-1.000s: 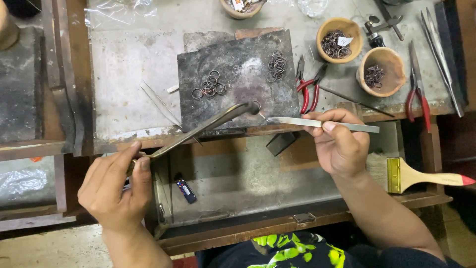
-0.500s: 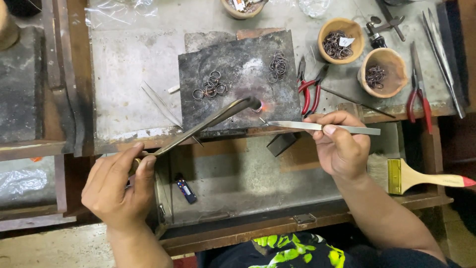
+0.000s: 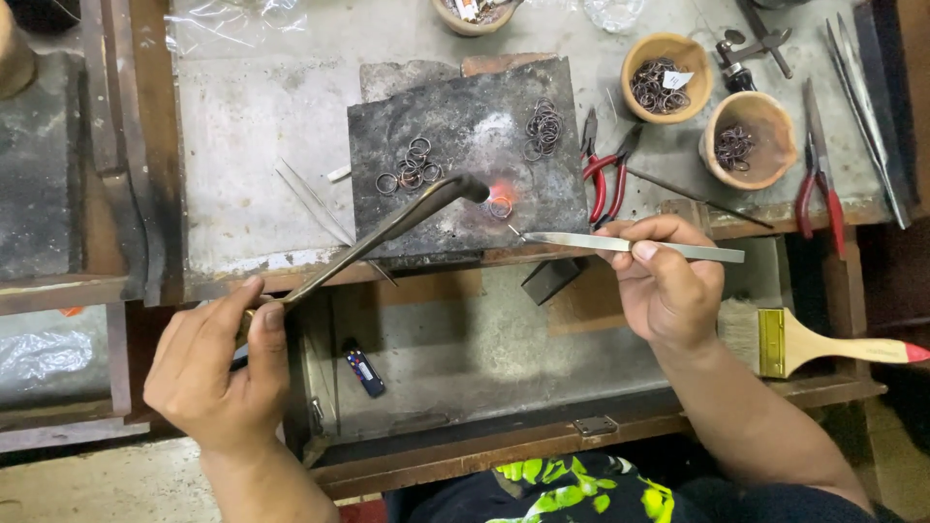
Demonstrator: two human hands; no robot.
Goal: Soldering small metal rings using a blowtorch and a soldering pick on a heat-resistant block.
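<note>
currently left hand (image 3: 215, 373) gripping torch (image 3: 387, 232), right hand (image 3: 664, 286) pinching tweezers (image 3: 630, 245); flame on ring (image 3: 500, 206); risk: overheating melts ring.

Left hand (image 3: 215, 373) has its fingers (image 3: 262, 324) wrapped round the handle end of a long bent metal torch pipe (image 3: 387, 228). Its tip sits well beyond those fingers, over a dark charred square soldering block (image 3: 455, 126), with an orange glow on a small metal ring (image 3: 500, 205) right at the nozzle. Right hand (image 3: 666, 286) pinches long steel tweezers (image 3: 630, 244) between thumb and fingers (image 3: 647, 230), points aimed at the glowing ring, just beside it. A loose pile of dark wire rings (image 3: 409, 172) lies on the block past the torch tip. Red-handled pliers (image 3: 605, 174) rest on the grey tabletop (image 3: 242, 145) just beyond the right fingers, and a wooden-handled flat brush (image 3: 823, 341) lies out to their right.
</note>
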